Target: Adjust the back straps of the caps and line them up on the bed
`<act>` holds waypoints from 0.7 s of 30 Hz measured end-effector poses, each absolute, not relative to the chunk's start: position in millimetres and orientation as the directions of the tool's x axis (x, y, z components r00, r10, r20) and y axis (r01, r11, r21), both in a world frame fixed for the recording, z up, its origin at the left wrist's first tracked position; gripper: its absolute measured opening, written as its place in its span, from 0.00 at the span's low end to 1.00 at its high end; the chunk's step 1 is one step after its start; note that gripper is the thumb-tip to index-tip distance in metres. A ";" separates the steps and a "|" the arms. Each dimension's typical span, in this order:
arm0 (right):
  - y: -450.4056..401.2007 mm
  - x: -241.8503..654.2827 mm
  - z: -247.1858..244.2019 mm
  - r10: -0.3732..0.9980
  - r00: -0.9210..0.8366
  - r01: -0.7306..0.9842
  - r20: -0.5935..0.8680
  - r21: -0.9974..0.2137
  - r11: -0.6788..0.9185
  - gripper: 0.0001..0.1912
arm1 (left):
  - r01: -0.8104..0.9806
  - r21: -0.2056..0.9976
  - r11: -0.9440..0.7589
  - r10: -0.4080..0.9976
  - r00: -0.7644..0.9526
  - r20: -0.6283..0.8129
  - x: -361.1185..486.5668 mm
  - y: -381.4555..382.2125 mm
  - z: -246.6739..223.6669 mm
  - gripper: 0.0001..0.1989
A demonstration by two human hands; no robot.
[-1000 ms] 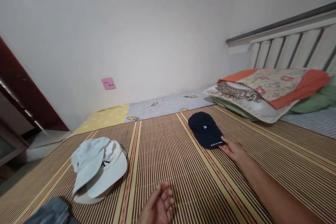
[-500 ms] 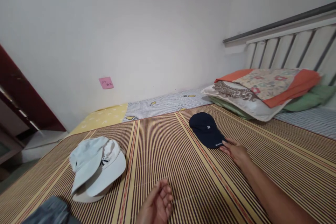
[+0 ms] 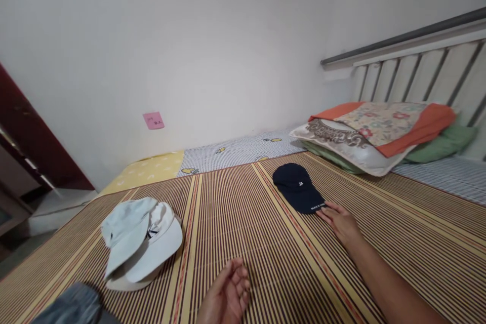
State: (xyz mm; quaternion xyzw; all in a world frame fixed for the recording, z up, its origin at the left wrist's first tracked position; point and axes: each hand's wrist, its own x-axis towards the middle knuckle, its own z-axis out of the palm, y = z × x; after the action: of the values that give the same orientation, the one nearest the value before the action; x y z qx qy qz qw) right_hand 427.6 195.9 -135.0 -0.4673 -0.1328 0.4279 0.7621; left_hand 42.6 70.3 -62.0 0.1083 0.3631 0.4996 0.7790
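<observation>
A navy baseball cap (image 3: 294,187) with a small white logo lies on the striped mat, its brim toward me. My right hand (image 3: 341,223) pinches the edge of that brim between thumb and fingers. Palm up, my left hand (image 3: 230,291) rests low in the middle, its fingers loosely curled and holding nothing. To its left a pale grey cap (image 3: 127,230) overlaps a white cap (image 3: 159,253) with dark lettering, and another brim peeks out underneath them. Part of a dark grey-blue cap (image 3: 72,306) shows at the bottom left.
A striped bamboo mat (image 3: 228,212) covers the bed. Stacked pillows (image 3: 360,152) with an orange floral cloth (image 3: 391,119) lie at the right, by a slatted white headboard (image 3: 410,73). A pink note (image 3: 153,120) is stuck to the wall. A dark red door frame (image 3: 34,136) stands left.
The view has shifted very slightly. My right hand stays on the navy cap's brim, and my left hand keeps nearly the same place.
</observation>
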 end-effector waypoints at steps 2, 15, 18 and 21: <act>201.6 427.6 -136.2 0.763 0.612 -0.525 -0.207 -0.828 0.197 0.17 | -0.705 0.522 0.480 0.854 0.240 -0.461 42.6 71.5 -64.3 0.09; 207.9 428.1 -137.1 0.777 0.539 -0.560 -0.326 -0.828 0.041 0.08 | -0.710 0.525 0.469 0.862 0.236 -0.450 48.6 66.2 -53.9 0.10; 207.4 431.0 -131.3 0.812 0.455 -0.572 -0.365 -0.819 -0.047 0.04 | -0.699 0.537 0.472 0.853 0.209 -0.478 49.8 65.2 -50.4 0.11; 212.0 437.4 -127.9 0.828 0.389 -0.589 -0.404 -0.800 -0.114 0.05 | -0.691 0.550 0.468 0.854 0.193 -0.484 50.9 64.3 -47.4 0.11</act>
State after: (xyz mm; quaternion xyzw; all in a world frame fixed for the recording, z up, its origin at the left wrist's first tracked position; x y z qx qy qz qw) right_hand 437.4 212.0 -127.9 -0.5147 -0.1163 0.5405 0.6553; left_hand 50.9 64.3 -47.4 0.1051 0.3856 0.5049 0.7650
